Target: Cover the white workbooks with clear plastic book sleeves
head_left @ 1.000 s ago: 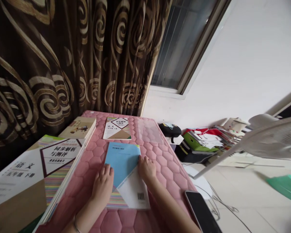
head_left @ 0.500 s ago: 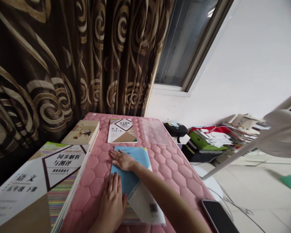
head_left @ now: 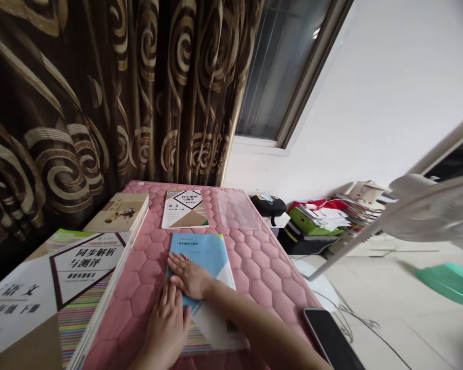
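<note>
Blue-and-white booklet (head_left: 212, 257), closed and flat, lies on a pink quilted cover (head_left: 264, 280) directly in front of the person, its striped lower part nearest. Both hands rest on its left side: the right hand (head_left: 190, 276) reaches across with palm down and fingers lightly spread, while the left hand (head_left: 167, 316) lies along the left edge, fingers close together and thumb held apart. Neither pinches anything.

As for progress, the booklet is shut and squared up, and its left edge looks to be getting pressed flat — a step that seems under way rather than finished, with both palms there. A see-through margin seems to show past the lower right corner, so a clear jacket may already be on; how well it fits cannot be told.

Just beyond lies a white workbook (head_left: 185, 209), untouched, and beside it a clear sheet (head_left: 237, 209) lies flat and unused. To the left stands a workbook pile (head_left: 81, 280) with a tan book (head_left: 118, 211) behind — neither hand touches them. A phone (head_left: 332, 336) lies at the near right edge.
</note>
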`<action>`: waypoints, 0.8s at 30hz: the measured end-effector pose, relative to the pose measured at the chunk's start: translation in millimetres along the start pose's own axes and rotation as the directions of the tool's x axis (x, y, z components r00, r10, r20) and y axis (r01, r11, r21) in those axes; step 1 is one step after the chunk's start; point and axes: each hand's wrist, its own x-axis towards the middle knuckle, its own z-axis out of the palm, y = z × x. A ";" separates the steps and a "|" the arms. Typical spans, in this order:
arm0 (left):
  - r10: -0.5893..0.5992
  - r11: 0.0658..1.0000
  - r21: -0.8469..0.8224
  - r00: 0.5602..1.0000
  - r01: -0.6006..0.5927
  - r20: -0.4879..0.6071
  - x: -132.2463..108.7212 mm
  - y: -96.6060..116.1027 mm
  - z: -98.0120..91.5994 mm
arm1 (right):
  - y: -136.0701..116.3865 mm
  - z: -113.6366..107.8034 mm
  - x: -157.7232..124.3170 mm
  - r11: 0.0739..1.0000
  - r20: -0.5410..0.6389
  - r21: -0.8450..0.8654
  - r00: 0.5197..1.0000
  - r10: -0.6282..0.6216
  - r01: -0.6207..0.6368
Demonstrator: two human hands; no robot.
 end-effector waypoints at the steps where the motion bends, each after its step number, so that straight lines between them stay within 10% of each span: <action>1: 0.005 1.000 -0.010 1.000 -0.005 -0.002 0.0 -0.3 1.0 | 0.6 0.2 -13.9 1.000 -0.009 0.005 1.000 -0.013 0.013; 11: -0.054 0.998 -0.034 0.981 0.061 0.186 3.6 -1.5 -6.3 | 105.5 -28.4 -37.4 0.920 -0.114 -0.156 0.931 0.346 -0.361; 19: -0.035 0.977 -0.180 0.926 0.110 0.376 74.9 74.7 -10.0 | 106.1 -15.3 -39.4 0.913 -0.157 -0.191 0.929 0.334 -0.360; 24: -0.003 0.986 -0.154 0.948 0.055 0.319 40.6 57.2 -0.1 | 106.7 -14.0 -40.7 0.918 -0.148 -0.182 0.933 0.328 -0.352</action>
